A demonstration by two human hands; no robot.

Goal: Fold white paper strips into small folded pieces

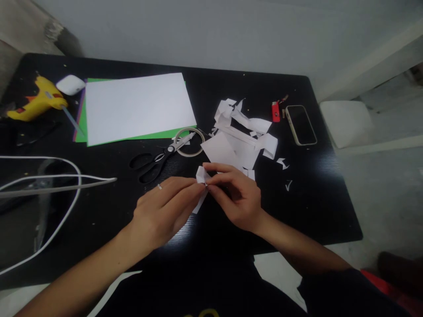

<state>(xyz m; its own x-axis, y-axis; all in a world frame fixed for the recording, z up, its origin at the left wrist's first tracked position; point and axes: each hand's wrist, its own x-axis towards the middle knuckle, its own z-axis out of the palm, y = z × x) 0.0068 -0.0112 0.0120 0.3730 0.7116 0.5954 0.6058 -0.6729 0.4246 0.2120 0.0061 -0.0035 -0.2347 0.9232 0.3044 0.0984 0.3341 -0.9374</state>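
A small folded piece of white paper (202, 174) is pinched between my two hands, over the near middle of the black table. My left hand (165, 209), with a ring on one finger, grips its lower left side. The fingertips of my right hand (239, 196) close on it from the right. A narrow white strip (200, 203) hangs down below the fingers; whether it joins the folded piece is hidden. Just beyond my hands lie cut paper scraps (243, 141). Black-handled scissors (161, 157) lie to the upper left, their blades across a roll of tape (191, 153).
White sheets (139, 108) lie over green paper (165, 134) at the back left. Beside them are a yellow glue gun (42, 99) and a white case (70, 84). A red lighter (275, 112) and a phone (301, 125) lie at right. A white cable (74, 200) loops at left.
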